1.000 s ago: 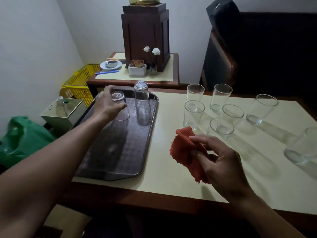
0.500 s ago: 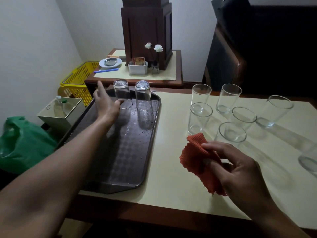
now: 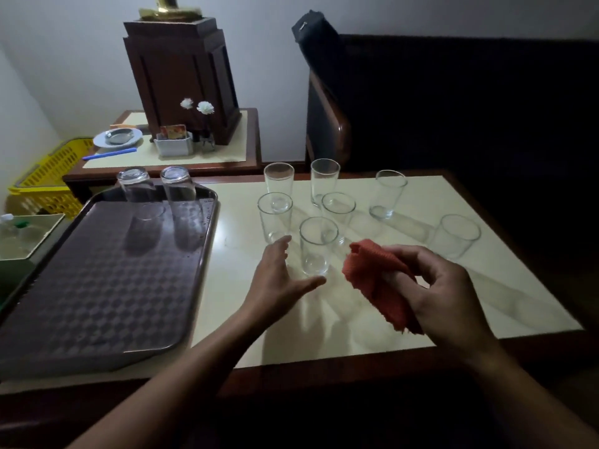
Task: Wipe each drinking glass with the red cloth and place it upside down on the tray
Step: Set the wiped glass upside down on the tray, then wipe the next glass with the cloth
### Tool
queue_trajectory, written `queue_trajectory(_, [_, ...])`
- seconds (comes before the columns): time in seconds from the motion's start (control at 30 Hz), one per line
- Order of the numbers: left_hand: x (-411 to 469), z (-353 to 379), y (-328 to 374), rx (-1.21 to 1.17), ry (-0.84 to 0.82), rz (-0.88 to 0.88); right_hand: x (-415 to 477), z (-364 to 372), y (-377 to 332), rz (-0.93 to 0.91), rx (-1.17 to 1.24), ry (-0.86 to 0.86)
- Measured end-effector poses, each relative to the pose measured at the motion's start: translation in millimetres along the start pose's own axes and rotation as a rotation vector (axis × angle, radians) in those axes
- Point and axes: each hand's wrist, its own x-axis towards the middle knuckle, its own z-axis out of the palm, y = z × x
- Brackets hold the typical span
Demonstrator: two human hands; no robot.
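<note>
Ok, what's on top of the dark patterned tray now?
Two upside-down clear drinking glasses, left and right, stand side by side near the far edge of the dark patterned tray. Its near-left corner is out of frame.

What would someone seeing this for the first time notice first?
The red cloth, bunched in the right hand over the cream table's near middle, is the brightest thing there. Just left of it, the left hand is open beside the nearest upright glass, with six more upright beyond. At the far end of the dark tray on the left stand a first inverted glass and a second inverted glass.
</note>
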Motion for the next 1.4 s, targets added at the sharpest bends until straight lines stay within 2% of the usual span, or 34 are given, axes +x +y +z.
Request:
queue_trajectory(0.17, [24, 19, 15, -0.099, 0.037, -0.043, -8, -28, -7, -0.011, 0.046, 0.077])
queue_trajectory(0.37, [-15, 8, 32, -0.006, -0.001, 0.137, -12, -40, -17, 0.063, 0.052, 0.163])
queue_trajectory(0.43, [-36, -3, 38, 0.030, 0.009, 0.227, -14, -40, -25, 0.014, 0.030, 0.176])
queue_trajectory(0.53, [-65, -26, 50, 0.026, 0.012, 0.336, -28, -25, -38, -0.175, -0.077, 0.024])
queue_trajectory(0.6, [-81, -45, 55, -0.056, -0.048, 0.327, -39, -10, -40, -0.320, -0.235, -0.137])
queue_trajectory(0.63, [-88, -54, 56, -0.093, -0.088, 0.321, -44, -6, -43, -0.335, -0.287, -0.246])
queue_trajectory(0.73, [-112, -85, 57, -0.207, -0.156, 0.221, -54, -10, -61, -0.141, -0.260, -0.621])
queue_trajectory(0.77, [-120, -94, 57, -0.304, -0.159, 0.154, -59, -12, -64, -0.094, -0.210, -0.664])
queue_trajectory(0.8, [-128, -101, 57, -0.412, -0.152, 0.094, -63, -12, -65, -0.081, -0.165, -0.629])
queue_trajectory(0.87, [-143, -109, 57, -0.605, -0.156, -0.013, -71, -8, -65, -0.133, -0.135, -0.390])
queue_trajectory(0.9, [-151, -110, 56, -0.697, -0.176, -0.062, -75, -5, -65, -0.218, -0.151, -0.265])
queue_trajectory(0.97, [-168, -106, 58, -0.850, -0.244, -0.139, -83, 4, -58, -0.539, -0.250, -0.094])
queue_trajectory(1.03, [-187, -98, 67, -0.919, -0.338, -0.226, -92, 15, -53, -0.869, -0.363, -0.049])
queue_trajectory(1.1, [-203, -92, 76, -0.906, -0.400, -0.291, -100, 22, -48, -0.961, -0.373, -0.098])
queue_trajectory(1.17, [-212, -92, 78, -0.920, -0.355, -0.297, -105, 18, -47, -0.898, -0.322, -0.234])
queue_trajectory(1.3, [-220, -109, 81, -0.966, -0.270, -0.297, -109, 2, -41, -0.936, -0.573, -0.510])
queue_trajectory(1.33, [-221, -112, 83, -0.942, -0.269, -0.274, -111, 3, -40, -0.916, -0.589, -0.550])
queue_trajectory(1.4, [-226, -115, 89, -0.842, -0.282, -0.187, -119, 8, -43, -0.740, -0.409, -0.651])
